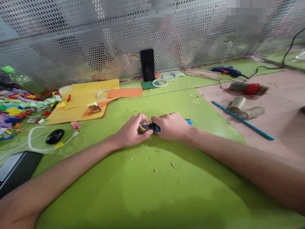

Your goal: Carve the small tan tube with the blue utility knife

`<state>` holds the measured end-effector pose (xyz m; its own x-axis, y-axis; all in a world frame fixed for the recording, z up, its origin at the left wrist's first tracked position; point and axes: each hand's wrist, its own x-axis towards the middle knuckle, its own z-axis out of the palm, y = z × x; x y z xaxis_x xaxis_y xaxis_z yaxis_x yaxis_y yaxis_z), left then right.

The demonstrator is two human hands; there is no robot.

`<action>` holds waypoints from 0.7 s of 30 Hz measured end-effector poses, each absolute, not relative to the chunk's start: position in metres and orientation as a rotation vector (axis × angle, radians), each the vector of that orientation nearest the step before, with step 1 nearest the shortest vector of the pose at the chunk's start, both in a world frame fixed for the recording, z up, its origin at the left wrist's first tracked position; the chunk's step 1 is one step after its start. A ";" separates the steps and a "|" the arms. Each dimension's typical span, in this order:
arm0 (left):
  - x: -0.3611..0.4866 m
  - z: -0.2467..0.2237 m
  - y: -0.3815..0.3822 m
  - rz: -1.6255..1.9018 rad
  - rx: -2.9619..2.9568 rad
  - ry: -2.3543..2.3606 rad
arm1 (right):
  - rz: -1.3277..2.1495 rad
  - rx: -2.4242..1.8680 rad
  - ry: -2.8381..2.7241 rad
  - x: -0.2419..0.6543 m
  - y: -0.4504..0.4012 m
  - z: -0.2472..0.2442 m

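Observation:
In the middle of the head view, my right hand (172,126) is closed around a blue and black utility knife (157,127), whose end sticks out past the wrist side. Its short blade points left, against a small pale brown piece, maybe bamboo or wood (142,127). My left hand (132,131) grips that piece between thumb and fingers, which hide most of it. The two hands nearly touch over the green tabletop (143,200). Small shavings (173,165) lie scattered below and around them.
Yellow paper (78,108), a black mouse (54,136) and a white cable lie left. A phone (147,65) leans on the mesh panel (119,38). At right are a glue gun (226,71), a blue pencil (243,120) and short cylinders (251,113).

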<state>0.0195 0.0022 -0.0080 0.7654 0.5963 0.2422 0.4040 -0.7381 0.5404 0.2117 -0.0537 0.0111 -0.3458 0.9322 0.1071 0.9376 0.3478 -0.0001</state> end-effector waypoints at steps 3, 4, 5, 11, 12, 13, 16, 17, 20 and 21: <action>0.018 -0.008 0.002 0.548 2.474 0.726 | -0.067 -1.688 -2.556 0.214 -0.056 0.014; 0.018 -0.008 0.002 0.543 2.467 0.717 | -0.059 -1.673 -2.572 0.214 -0.057 0.014; 0.018 -0.008 0.003 0.544 2.459 0.710 | -0.051 -1.663 -2.585 0.214 -0.058 0.014; 0.018 -0.009 0.003 0.551 2.449 0.740 | -0.058 -1.714 -2.568 0.212 -0.059 0.016; 0.018 -0.009 0.003 0.547 2.452 0.749 | -0.062 -1.734 -2.559 0.211 -0.059 0.016; 0.018 -0.009 0.003 0.548 2.453 0.757 | -0.064 -1.750 -2.552 0.210 -0.060 0.016; 0.019 -0.009 0.004 0.548 2.450 0.773 | -0.073 -1.788 -2.532 0.208 -0.060 0.016; 0.019 -0.009 0.004 0.546 2.450 0.776 | -0.074 -1.799 -2.528 0.207 -0.060 0.016; 0.019 -0.009 0.005 0.537 2.450 0.785 | -0.066 -1.829 -2.516 0.206 -0.060 0.015; 0.019 -0.009 0.005 0.534 2.451 0.788 | -0.061 -1.834 -2.514 0.206 -0.060 0.014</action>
<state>0.0192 0.0046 -0.0090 0.7546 0.6225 0.2076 0.4234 -0.7036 0.5706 0.2058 -0.0599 0.0142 -0.3052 0.9511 0.0469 0.9523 0.3048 0.0144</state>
